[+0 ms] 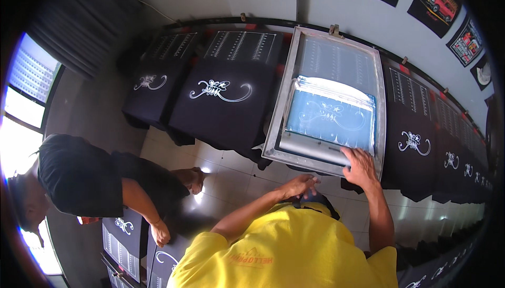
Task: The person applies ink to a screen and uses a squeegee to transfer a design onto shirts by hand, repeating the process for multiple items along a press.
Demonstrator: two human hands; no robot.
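Note:
A screen printing frame with a pale metal rim lies over a dark cloth on the long rack ahead of me. Inside it, white ink forms a band above a blue stencil bearing a curled floral design. Along the near inner side rests a grey squeegee. My right hand is closed around the near rail, toward its right end, its fingertips close to the squeegee. Before my waist, my left hand holds nothing I can see; its fingers are loosely bent and apart.
Dark printed cloths hang along the rack on both sides of the frame. At the left, a person in black bends over another row of printed cloths. A tiled floor lies between the rows.

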